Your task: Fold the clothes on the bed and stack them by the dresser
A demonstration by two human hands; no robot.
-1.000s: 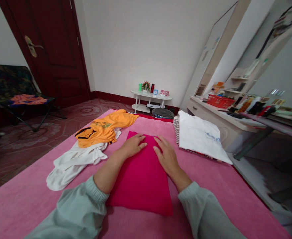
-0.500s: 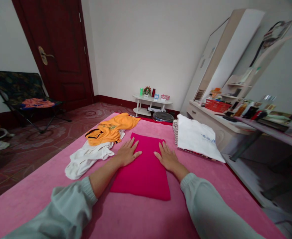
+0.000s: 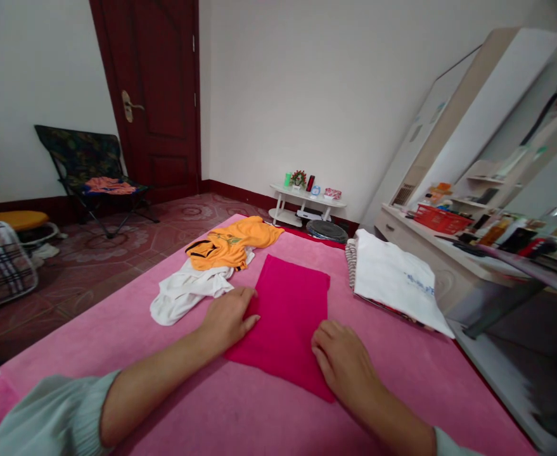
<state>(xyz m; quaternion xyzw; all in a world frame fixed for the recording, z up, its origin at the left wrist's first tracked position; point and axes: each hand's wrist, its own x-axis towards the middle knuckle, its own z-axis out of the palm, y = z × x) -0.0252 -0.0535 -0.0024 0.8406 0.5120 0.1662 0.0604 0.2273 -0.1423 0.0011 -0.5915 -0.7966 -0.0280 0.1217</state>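
Observation:
A folded bright pink garment (image 3: 288,316) lies flat on the pink bed cover (image 3: 202,405); its kind cannot be made out. At its left edge my left hand (image 3: 230,320) is closed, with the fingers curled and the thumb on the cloth. Lower down, on the right edge, my right hand (image 3: 345,358) is closed too, fingers bent onto the cloth near its front right corner. To the left, a crumpled orange shirt (image 3: 233,240) partly overlaps a white garment (image 3: 187,291). A stack of folded clothes with a white shirt (image 3: 395,278) on top rests on the right.
Beyond the bed stands a small white table (image 3: 313,197) with a plant and small items. A dressing table (image 3: 454,244) with a red basket (image 3: 442,218) and bottles is on the right. On the left are a camouflage folding chair (image 3: 81,155) and a dark red door (image 3: 157,95).
Both hands have drawn back toward me along the pink garment's sides. Their spread, flat fingers have curled at its edges. The view has turned somewhat left.

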